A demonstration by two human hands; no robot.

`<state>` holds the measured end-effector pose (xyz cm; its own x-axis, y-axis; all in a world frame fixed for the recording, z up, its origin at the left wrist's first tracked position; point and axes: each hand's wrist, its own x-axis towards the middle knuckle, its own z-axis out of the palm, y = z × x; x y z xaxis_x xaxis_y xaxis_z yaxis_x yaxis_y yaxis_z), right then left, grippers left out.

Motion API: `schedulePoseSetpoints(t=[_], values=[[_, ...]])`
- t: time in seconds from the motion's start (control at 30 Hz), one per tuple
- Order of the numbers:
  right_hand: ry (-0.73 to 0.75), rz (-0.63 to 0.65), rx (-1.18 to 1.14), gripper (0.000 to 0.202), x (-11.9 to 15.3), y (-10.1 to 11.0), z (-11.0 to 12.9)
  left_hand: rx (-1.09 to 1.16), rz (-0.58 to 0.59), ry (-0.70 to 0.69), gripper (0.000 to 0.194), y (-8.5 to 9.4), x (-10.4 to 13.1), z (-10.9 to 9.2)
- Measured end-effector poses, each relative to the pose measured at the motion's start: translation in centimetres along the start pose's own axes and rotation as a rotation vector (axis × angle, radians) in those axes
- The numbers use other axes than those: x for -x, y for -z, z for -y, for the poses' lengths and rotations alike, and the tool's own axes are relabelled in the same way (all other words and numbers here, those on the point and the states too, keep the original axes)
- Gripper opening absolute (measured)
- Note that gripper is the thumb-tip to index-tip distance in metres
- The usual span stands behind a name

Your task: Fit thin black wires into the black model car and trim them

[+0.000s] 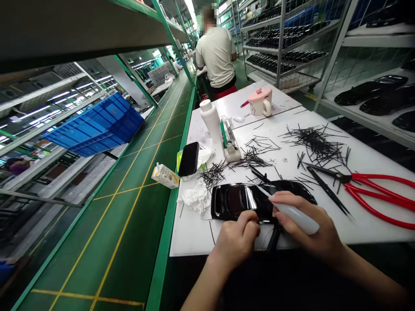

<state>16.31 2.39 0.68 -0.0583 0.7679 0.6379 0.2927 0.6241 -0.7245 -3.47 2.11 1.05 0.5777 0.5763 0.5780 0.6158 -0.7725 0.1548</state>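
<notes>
Glossy black car-shaped shell lies near front edge of flat white tabletop, left hand curled at it, seemingly bracing, grip unclear, right hand holding translucent white tapered bottle, likely angled for aim.

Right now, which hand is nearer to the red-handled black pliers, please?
Right: the right hand is left of the pliers; the left hand is farther left, past the right one.

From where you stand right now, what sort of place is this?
Probably a factory assembly area, perhaps for toy cars. A long green belt runs beside the white table, a shiny black toy car lies there, and metal racks hold similar black pieces.
</notes>
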Motion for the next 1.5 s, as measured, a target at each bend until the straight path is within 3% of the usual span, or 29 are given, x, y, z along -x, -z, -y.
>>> schedulePoseSetpoints(t=[0.23,0.37,0.47,0.7,0.87,1.0,1.17,1.5], values=[[-0.060,0.018,-0.200,0.026,0.6,0.4,-0.5,0.007,-0.077,0.020,0.019,-0.8,0.8,-0.4],[-0.016,-0.009,-0.315,0.011,0.9,0.4,-1.0,0.037,-0.045,0.029,0.021,-1.1,1.1,-0.4],[0.014,0.008,-0.316,0.011,0.8,0.3,-1.0,0.064,-0.030,0.042,0.020,-1.1,1.3,-0.3],[-0.185,-0.058,-0.355,0.013,1.6,-0.3,-1.2,0.149,-0.010,0.036,0.020,-1.3,1.3,-0.6],[-0.174,-0.081,-0.371,0.015,1.8,-0.1,-1.3,0.186,-0.018,0.048,0.020,-1.4,1.4,-0.5],[-0.057,0.059,-0.281,0.013,0.8,0.1,-0.7,0.228,-0.085,0.108,0.019,-1.4,1.7,-0.4],[0.107,0.188,-0.010,0.013,-0.2,-0.5,0.1,0.315,-0.234,0.289,0.025,-1.6,2.1,-0.4],[0.155,0.267,0.207,0.013,-0.4,-1.2,0.4,0.516,-0.340,0.443,0.027,-1.8,2.3,-0.6]])
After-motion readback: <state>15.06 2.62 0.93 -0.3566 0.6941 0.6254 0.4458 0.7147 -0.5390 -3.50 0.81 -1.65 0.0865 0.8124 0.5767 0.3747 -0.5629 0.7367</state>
